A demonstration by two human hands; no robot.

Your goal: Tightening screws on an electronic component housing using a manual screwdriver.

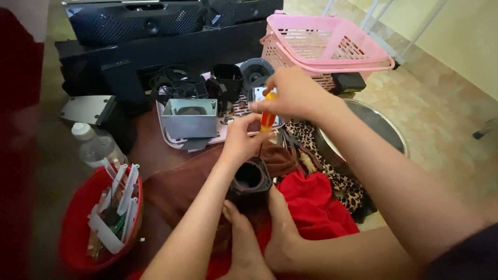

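A big metal bowl (pixel 386 129) sits on the right and a pink basket (pixel 327 44) sits behind it. A red tub (pixel 78 223) full of parts is on the left.

In the middle, two feet (pixel 259 228) pinch a black speaker housing (pixel 250 182) over red cloth (pixel 316 207). That hold looks wobbly, so I think the housing could tip or spin.

The right hand (pixel 295 93) has its fingers wrapped tight around a screwdriver with an orange and yellow handle (pixel 268 116). The left hand (pixel 241 140) pinches the tool lower down. If the tip slips, it could poke a toe or that hand.
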